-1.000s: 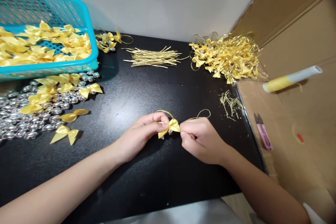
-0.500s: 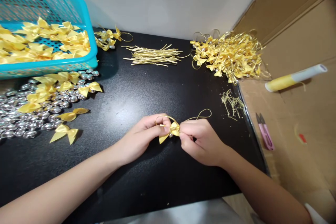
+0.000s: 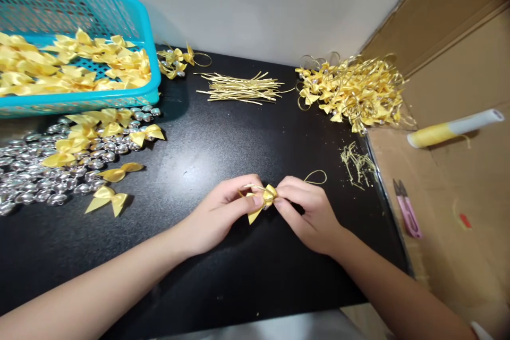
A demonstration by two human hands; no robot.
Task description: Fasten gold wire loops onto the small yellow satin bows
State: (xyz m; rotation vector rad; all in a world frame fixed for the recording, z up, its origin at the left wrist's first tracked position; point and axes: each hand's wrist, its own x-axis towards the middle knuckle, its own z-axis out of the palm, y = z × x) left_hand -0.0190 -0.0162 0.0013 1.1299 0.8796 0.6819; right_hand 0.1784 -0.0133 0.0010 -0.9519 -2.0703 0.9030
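Note:
A yellow satin ribbon bow (image 3: 270,193) with gold cord around it is held low over the front middle of the black table. My left hand (image 3: 229,207) pinches its left side between thumb and fingers, and one pointed ribbon tail hangs below. My right hand (image 3: 306,210) is closed at the bow's right edge, its thumb and forefinger pressed together there; the fingertips partly hide what they grip. A loop of gold cord (image 3: 317,176) sticks out behind the right hand. Silver beads (image 3: 59,199) and loose yellow bows (image 3: 107,200) lie to the left.
A turquoise basket (image 3: 153,71) of bows stands back left. Gold cord lengths (image 3: 241,87) lie at the back, beside a heap of corded bows (image 3: 354,90). Cord scraps (image 3: 356,164) are at right. Pink thread snips (image 3: 408,210) and a yellow-white tube (image 3: 454,127) rest on cardboard.
The view has shifted slightly, so the surroundings sit further right. The bow has turned a little between my hands, and my right fingers have straightened somewhat at its edge.

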